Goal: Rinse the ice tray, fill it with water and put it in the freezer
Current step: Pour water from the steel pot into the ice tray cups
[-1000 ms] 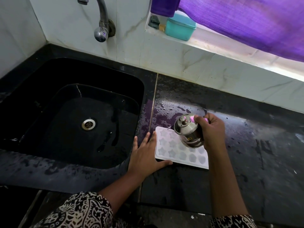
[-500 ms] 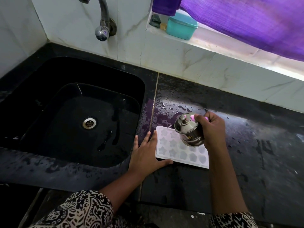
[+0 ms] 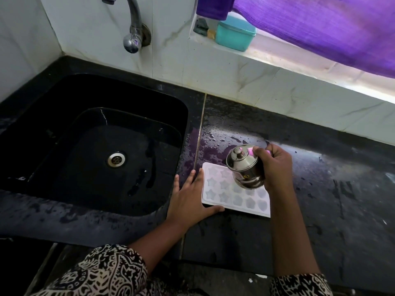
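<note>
A white ice tray (image 3: 218, 189) with star and heart moulds lies flat on the black counter (image 3: 320, 189), just right of the sink. My left hand (image 3: 189, 197) rests at the tray's left edge, fingers spread along it and thumb against its near corner. My right hand (image 3: 275, 167) grips a small lidded steel jug (image 3: 244, 167), tilted to the left above the tray's right half. The jug hides several moulds beneath it. I cannot make out a stream of water.
The black sink (image 3: 64, 214) with its steel drain (image 3: 116, 159) fills the left. A tap (image 3: 133, 37) hangs from the back wall. A teal box (image 3: 235, 33) sits on the window ledge under a purple curtain (image 3: 320, 28). Water drops lie behind the tray.
The tilted jug has stayed over the tray's right half, shifting only slightly. My left hand has kept its place at the tray's left edge.
</note>
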Demonstrator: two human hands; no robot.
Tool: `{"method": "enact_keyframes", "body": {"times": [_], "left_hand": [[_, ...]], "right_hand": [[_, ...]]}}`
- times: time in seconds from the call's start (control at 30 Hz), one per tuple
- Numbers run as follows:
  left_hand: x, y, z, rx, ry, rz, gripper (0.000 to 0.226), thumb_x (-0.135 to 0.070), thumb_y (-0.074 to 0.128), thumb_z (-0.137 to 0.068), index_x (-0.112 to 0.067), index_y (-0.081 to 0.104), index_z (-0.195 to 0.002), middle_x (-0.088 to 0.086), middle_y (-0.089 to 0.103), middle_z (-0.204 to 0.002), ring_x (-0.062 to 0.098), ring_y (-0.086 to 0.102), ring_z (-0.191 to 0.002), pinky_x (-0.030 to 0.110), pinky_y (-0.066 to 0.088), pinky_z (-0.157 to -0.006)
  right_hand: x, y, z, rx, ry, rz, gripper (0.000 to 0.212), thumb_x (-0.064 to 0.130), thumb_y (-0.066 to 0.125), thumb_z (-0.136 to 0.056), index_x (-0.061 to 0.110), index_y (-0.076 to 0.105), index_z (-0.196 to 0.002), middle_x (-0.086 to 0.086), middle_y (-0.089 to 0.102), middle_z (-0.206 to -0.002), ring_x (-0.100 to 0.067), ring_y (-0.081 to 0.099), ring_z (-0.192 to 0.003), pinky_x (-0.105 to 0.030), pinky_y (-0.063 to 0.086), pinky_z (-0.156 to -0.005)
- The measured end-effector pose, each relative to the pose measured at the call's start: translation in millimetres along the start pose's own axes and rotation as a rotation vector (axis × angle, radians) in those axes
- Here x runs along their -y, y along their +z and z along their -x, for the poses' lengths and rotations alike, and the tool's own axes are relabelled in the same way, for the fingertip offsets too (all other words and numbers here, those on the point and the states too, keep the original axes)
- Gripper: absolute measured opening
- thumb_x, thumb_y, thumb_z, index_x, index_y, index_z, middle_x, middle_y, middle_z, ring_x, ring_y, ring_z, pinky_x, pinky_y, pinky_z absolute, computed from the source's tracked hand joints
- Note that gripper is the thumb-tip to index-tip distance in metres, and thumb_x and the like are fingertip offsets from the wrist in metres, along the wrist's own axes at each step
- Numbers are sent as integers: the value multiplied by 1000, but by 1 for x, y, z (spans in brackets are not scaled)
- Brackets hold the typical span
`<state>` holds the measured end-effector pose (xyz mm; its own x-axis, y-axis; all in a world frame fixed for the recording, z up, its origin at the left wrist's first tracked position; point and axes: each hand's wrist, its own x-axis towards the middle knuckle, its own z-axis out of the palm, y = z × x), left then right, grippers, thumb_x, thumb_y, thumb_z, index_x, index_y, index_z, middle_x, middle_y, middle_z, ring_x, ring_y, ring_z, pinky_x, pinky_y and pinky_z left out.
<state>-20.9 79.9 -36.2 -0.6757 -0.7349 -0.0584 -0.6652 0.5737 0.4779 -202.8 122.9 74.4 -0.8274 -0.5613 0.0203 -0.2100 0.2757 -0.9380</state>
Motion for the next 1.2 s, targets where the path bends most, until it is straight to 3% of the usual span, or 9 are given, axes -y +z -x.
{"method": "enact_keyframes", "body": {"times": [0.17,0.33,0.43,0.67,0.87,1.03,1.2], "left_hand": [[0,0,0,3,0,1,120,-88,42,-67,-18,-1,-154,-6,12,-162,7,0,-148,45,-11,-118],[0,2,0,-2,-1,12,121,-89,43,-66,-18,-1,-154,-8,10,-162,6,-1,-148,46,-10,-118],[0,2,0,-4,-2,13,122,-90,42,-65,-18,-2,-154,-8,9,-162,7,-1,-148,46,-10,-119],[-2,1,0,-5,4,-4,120,-90,38,-66,-20,-4,-154,-9,6,-162,8,-2,-149,46,-11,-117],[-2,1,1,-21,14,2,119,-90,39,-67,-19,-1,-154,-10,9,-162,8,0,-149,47,-9,-118],[-1,1,1,-16,10,-7,119,-90,39,-67,-20,-2,-154,-10,8,-162,8,0,-149,46,-10,-117],[-2,0,1,-12,9,5,120,-90,40,-67,-19,-2,-154,-8,10,-162,8,1,-149,46,-9,-118]], "right_hand": [[0,-4,2,-30,75,-188,33,5,62,-83,15,41,-59,-3,44,-57,-9,41,-50,-21,40,-48],[-4,-17,1,-67,148,-350,32,2,59,-84,14,43,-59,7,50,-44,-6,47,-44,-15,42,-44],[-7,-22,0,-88,131,-286,34,5,62,-82,15,41,-58,6,46,-46,-9,43,-47,-19,40,-46],[-4,-26,2,-66,13,-58,35,5,63,-82,15,40,-58,1,45,-52,2,41,-38,-15,40,-41],[-5,-27,0,-52,-33,53,32,11,65,-82,16,41,-60,-3,48,-58,-12,46,-54,-24,44,-51],[-5,-27,-1,-47,-64,103,31,13,66,-82,14,42,-62,-1,51,-57,-1,51,-47,-14,44,-43],[-4,-30,0,-45,-50,84,32,11,65,-82,15,42,-60,0,52,-57,2,52,-46,-16,45,-46]]}}
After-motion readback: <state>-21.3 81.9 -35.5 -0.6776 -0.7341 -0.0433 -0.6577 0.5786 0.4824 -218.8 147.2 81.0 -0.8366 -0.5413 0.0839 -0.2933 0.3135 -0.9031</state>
